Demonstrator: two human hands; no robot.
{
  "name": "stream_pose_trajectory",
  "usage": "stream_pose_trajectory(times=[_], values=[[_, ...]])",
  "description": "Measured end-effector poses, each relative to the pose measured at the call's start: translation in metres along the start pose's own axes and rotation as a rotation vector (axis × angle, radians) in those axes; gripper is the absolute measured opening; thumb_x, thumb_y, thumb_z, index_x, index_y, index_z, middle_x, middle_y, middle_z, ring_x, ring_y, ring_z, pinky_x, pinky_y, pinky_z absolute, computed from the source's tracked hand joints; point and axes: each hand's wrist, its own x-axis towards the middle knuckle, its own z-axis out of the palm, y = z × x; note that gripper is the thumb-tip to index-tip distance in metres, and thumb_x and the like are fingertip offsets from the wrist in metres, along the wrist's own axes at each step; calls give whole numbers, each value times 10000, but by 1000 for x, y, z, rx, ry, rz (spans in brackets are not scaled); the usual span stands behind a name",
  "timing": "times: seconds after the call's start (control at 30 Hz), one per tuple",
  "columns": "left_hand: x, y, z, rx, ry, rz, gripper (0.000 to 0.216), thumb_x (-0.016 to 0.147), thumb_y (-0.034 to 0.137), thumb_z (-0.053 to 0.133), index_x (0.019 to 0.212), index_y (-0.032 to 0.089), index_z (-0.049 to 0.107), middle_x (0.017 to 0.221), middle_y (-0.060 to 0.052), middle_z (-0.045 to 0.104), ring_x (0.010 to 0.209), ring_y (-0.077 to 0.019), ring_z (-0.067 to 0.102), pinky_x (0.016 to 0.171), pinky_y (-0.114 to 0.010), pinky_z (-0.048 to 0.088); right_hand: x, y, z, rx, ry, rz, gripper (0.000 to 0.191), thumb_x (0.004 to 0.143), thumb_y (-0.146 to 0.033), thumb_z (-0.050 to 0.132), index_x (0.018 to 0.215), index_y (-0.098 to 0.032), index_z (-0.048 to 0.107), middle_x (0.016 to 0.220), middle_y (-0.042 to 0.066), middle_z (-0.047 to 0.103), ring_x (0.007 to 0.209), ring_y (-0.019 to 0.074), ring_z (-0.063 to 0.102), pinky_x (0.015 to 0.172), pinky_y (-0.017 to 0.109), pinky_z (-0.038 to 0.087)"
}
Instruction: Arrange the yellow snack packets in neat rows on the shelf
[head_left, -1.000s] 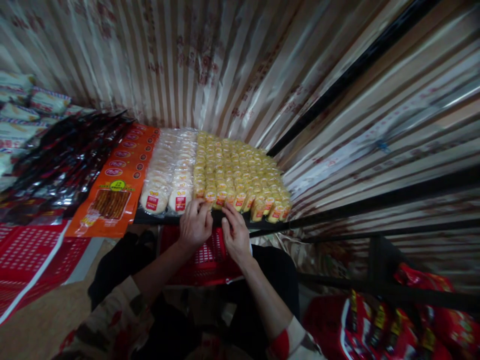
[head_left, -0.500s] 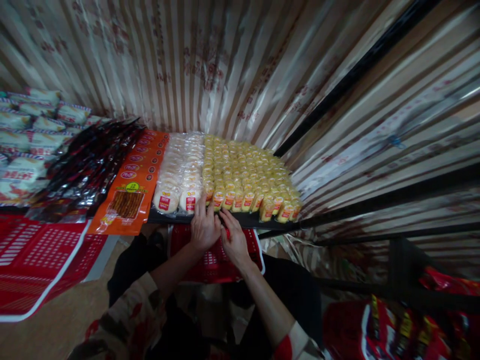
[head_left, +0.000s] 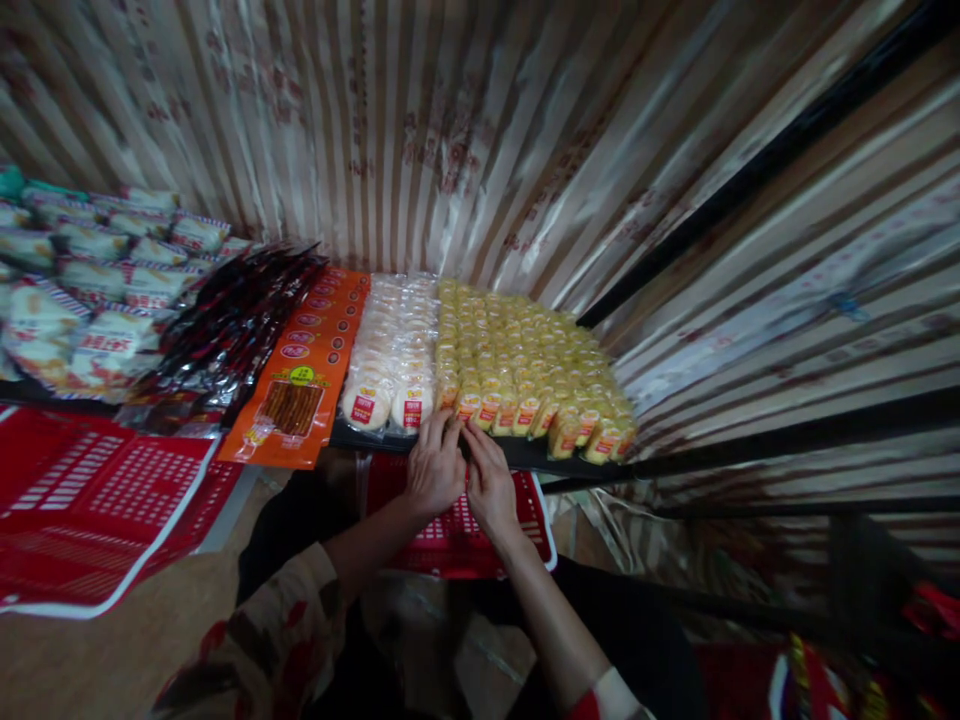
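Note:
Rows of small yellow packaged snacks (head_left: 525, 355) stand on a black shelf (head_left: 529, 453), their labelled ends facing me. My left hand (head_left: 436, 468) reaches to the front of these rows near their left end, with its fingers stretched forward and the tips at the packs. Beside it, my right hand (head_left: 490, 478) lies with extended fingers at the same front edge. The fingertips of both hands nearly meet. Left of the yellow rows are two rows of round white packaged crackers (head_left: 412, 405). My thumbs are mostly hidden, and no item shows lifted in either hand.
An orange snack pouch (head_left: 296, 375), dark glossy packets (head_left: 236, 320) and white snack bags (head_left: 112, 350) line the shelf leftward. A red basket (head_left: 525, 560) sits below my hands, another red basket (head_left: 112, 500) at left. Behind are a striped curtain (head_left: 420, 140) and a black pole (head_left: 750, 190).
The view has swung left, so the shelf and goods appear farther right. My hands stay at the front of the yellow packs, with the left fingers a little more bent.

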Motion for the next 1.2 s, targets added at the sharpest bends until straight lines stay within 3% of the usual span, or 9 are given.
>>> stream_pose_trajectory(times=[0.13,0.3,0.4,0.53,0.67,0.8,1.2], values=[[-3,-3,-20,7,54,-32,407,769,87,455,1158,179,533,1277,-121,447,1191,-248,412,990,-427,410,-4,-13,5,19,42,-10,489,833,-102,372,1280,-234,519,1280,85,557,1192,206,502,999,458,437],[7,-15,-49,51,309,-110,338,828,135,430,1150,146,532,1355,-155,350,1275,-285,319,1029,-495,335,7,-38,29,56,17,-56,449,849,-118,381,1248,-229,555,1247,93,578,1172,212,509,995,449,439],[12,-30,-66,82,373,-144,319,836,144,432,1136,144,539,1371,-160,328,1286,-287,313,1026,-486,336,16,-46,46,44,27,-38,429,855,-124,396,1223,-248,578,1243,95,559,1149,211,508,975,425,457],[11,-52,-83,147,370,-169,304,803,153,489,1099,147,559,1362,-161,335,1292,-316,303,1019,-500,343,23,-47,61,-37,58,-26,417,839,-108,415,1169,-261,618,1215,105,517,1078,219,512,922,433,484],[6,-66,-87,164,302,-154,344,787,144,498,1128,140,545,1340,-163,370,1285,-319,321,1035,-503,330,21,-49,67,-97,61,-50,466,832,-86,406,1242,-244,561,1242,124,464,1119,234,468,922,441,478],[6,-69,-84,149,271,-183,387,794,144,494,1180,119,504,1323,-176,387,1269,-314,350,1025,-482,354,18,-53,71,-189,59,-51,505,825,-82,408,1303,-216,500,1264,139,436,1159,250,425,930,451,466],[15,-75,-79,135,242,-221,404,833,192,496,1225,105,451,1241,-172,445,1170,-285,415,991,-459,385,21,-59,78,-344,67,-38,476,809,-88,403,1267,-132,524,1271,166,448,1151,258,420,934,446,446]])
